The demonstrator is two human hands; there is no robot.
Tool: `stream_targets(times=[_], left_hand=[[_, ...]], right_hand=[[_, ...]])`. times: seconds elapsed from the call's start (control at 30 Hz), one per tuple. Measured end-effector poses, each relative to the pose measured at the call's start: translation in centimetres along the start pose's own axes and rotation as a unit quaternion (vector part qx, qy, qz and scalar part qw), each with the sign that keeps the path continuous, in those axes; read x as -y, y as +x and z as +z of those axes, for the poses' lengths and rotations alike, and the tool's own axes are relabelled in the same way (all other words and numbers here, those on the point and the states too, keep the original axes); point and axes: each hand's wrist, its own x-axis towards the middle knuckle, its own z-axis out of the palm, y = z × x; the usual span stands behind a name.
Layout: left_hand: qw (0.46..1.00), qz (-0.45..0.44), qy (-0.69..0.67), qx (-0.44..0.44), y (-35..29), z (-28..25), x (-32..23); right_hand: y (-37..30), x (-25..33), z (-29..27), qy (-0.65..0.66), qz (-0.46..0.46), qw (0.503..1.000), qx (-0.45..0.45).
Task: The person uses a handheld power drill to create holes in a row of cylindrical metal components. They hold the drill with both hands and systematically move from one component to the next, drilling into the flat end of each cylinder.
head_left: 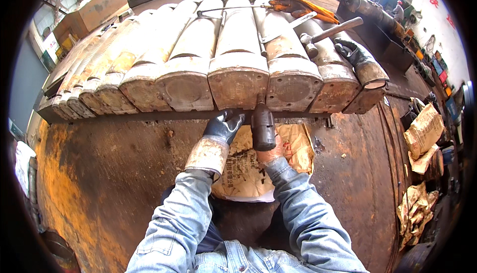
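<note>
My right hand (275,152), bare, grips a dark power tool (263,130) from below. Its narrow nose reaches the end face of a rusty metal block (239,86); I cannot tell exactly what it meets there. Just left of the tool, my left hand (226,125) wears a dark glove with a stained pale cuff. Its fingers are curled closed near the block's lower edge, and anything inside them is hidden. Under both hands lies a brown paper sack (243,173), with dark smears on it.
Similar blocks form a long row. On top lie a hammer (334,29), a long-handled tool (226,8), orange-and-black gloves (300,5) and a dark work glove (362,61). Crumpled paper sacks (417,208) sit at the right. A person (398,10) is in the far right background.
</note>
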Motion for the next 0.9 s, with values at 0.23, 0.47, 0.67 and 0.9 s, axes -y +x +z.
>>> stream_targets(times=[0.23, 0.47, 0.67, 0.9], left_hand=[[0.997, -0.034, -0.065, 0.014, -1.4, -1.2, -2.1], [0.994, -0.055, -0.089, -0.019, -1.6, -1.4, -0.8], [0.99, -0.06, -0.131, 0.001, -2.3, -0.9, -2.3], [0.974, -0.093, -0.205, 0.024, -4.3, 0.5, -5.8]], right_hand=[[-0.8, 0.4, 0.5, -0.523, -0.229, 0.821, 0.019], [-0.5, 0.8, -0.1, -0.496, -0.134, 0.858, -0.014], [1.1, 0.7, -2.2, -0.507, -0.135, 0.85, -0.037], [0.0, 2.3, -2.3, 0.074, 0.043, 0.993, 0.087]])
